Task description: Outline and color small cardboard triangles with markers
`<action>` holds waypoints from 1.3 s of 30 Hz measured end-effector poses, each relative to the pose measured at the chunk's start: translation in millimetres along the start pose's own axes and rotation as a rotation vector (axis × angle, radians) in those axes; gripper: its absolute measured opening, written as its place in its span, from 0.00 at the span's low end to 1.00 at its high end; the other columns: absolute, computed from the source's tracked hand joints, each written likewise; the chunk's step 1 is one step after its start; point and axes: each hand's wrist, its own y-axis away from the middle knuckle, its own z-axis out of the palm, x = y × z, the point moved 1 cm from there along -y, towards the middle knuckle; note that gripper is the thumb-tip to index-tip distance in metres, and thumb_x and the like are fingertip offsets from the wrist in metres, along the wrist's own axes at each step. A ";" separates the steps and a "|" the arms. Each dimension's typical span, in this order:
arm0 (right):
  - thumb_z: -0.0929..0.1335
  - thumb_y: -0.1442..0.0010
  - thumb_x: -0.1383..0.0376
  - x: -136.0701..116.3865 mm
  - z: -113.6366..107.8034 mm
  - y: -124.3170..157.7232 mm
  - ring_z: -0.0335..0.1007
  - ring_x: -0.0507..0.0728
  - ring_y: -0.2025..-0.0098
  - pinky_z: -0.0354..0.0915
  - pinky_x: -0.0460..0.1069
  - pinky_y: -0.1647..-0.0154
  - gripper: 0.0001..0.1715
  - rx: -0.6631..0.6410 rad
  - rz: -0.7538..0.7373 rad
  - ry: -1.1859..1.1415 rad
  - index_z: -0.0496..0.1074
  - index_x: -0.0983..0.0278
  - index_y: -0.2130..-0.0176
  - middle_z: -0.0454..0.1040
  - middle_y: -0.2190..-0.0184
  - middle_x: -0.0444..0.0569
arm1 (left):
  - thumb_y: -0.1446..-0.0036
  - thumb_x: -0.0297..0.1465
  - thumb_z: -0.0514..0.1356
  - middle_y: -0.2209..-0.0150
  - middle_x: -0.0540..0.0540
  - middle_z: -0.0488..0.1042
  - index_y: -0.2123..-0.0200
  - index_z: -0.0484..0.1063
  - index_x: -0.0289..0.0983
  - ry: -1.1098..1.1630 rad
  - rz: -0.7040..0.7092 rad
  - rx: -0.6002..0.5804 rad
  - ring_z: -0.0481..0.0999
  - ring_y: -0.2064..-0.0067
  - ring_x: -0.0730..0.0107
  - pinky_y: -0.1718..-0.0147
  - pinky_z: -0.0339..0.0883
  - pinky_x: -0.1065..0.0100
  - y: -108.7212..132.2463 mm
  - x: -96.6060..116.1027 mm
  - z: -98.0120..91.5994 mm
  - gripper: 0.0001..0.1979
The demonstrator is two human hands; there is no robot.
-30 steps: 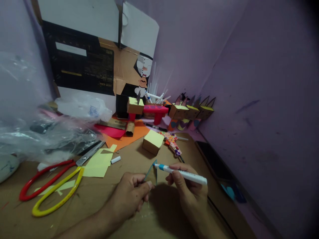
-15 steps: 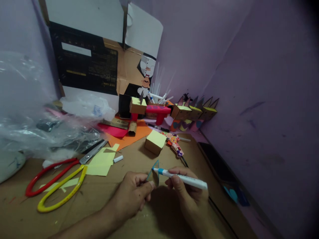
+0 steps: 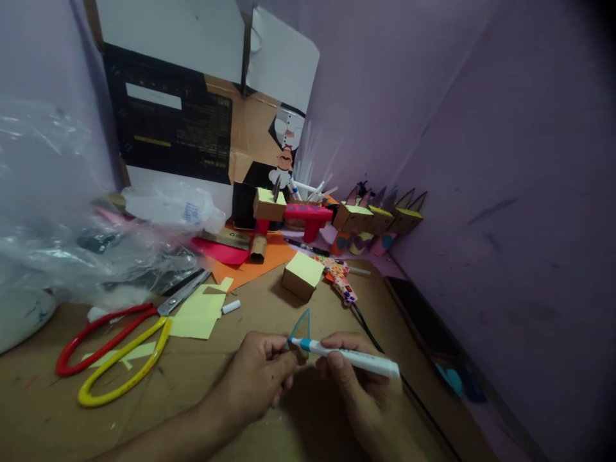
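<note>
My left hand [image 3: 257, 378] pinches a small pointed cardboard piece [image 3: 301, 324] with a blue edge, holding it upright over the brown cardboard work surface [image 3: 202, 385]. My right hand [image 3: 359, 385] grips a white marker with a blue tip [image 3: 349, 356], and the tip touches the base of the cardboard piece. Both hands sit close together near the front of the surface. A small cardboard box with a yellow top [image 3: 302, 274] stands just beyond them.
Large scissors with red and yellow handles [image 3: 115, 350] lie at the left beside yellow paper scraps [image 3: 197, 314]. Crumpled clear plastic [image 3: 86, 256] fills the left. A patterned glue gun [image 3: 341, 282], orange paper [image 3: 255, 260] and several small pointed boxes [image 3: 380, 218] sit behind. A dark phone [image 3: 418, 308] lies at the right.
The marker tip has dropped from the top of the cardboard piece to its base. Both hands shifted slightly lower and the view drifted a little left.
</note>
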 end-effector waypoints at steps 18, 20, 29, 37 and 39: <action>0.65 0.44 0.60 -3.9 -3.7 -14.4 0.65 0.50 0.82 0.61 0.44 0.80 0.10 0.102 0.032 -0.361 0.70 0.64 0.69 0.68 0.86 0.41 | 0.55 0.39 0.53 0.93 0.59 0.55 0.84 0.60 0.37 -0.001 -0.038 0.034 0.51 0.92 0.82 0.92 0.41 0.78 -1.5 0.9 0.8 0.13; 0.65 0.44 0.60 -5.5 -9.6 -19.3 0.67 0.51 0.81 0.63 0.45 0.78 0.10 0.197 0.003 -0.374 0.70 0.65 0.70 0.67 0.86 0.41 | 0.55 0.40 0.53 0.93 0.59 0.54 0.84 0.59 0.38 0.007 -0.048 0.031 0.50 0.91 0.82 0.93 0.41 0.78 -1.6 -0.9 0.2 0.14; 0.66 0.44 0.61 -1.9 -15.6 -25.9 0.66 0.51 0.80 0.63 0.46 0.77 0.09 0.262 -0.040 -0.235 0.71 0.65 0.68 0.68 0.84 0.41 | 0.56 0.43 0.53 0.93 0.59 0.54 0.83 0.59 0.38 -0.017 -0.049 0.037 0.49 0.91 0.82 0.93 0.42 0.79 -2.7 -3.8 -0.6 0.15; 0.65 0.45 0.61 -3.6 -12.4 -26.5 0.66 0.50 0.81 0.63 0.45 0.79 0.09 0.228 -0.042 -0.195 0.71 0.65 0.69 0.68 0.84 0.41 | 0.54 0.44 0.52 0.93 0.58 0.54 0.83 0.59 0.37 -0.054 -0.056 0.038 0.49 0.91 0.83 0.92 0.42 0.79 -3.5 -4.9 -1.5 0.17; 0.66 0.45 0.61 -3.6 -11.8 -26.5 0.66 0.50 0.81 0.62 0.45 0.79 0.09 0.227 -0.033 -0.185 0.71 0.65 0.69 0.68 0.84 0.41 | 0.54 0.44 0.52 0.94 0.58 0.54 0.83 0.59 0.37 -0.057 -0.057 0.031 0.49 0.91 0.83 0.92 0.42 0.79 -3.5 -4.9 -1.8 0.17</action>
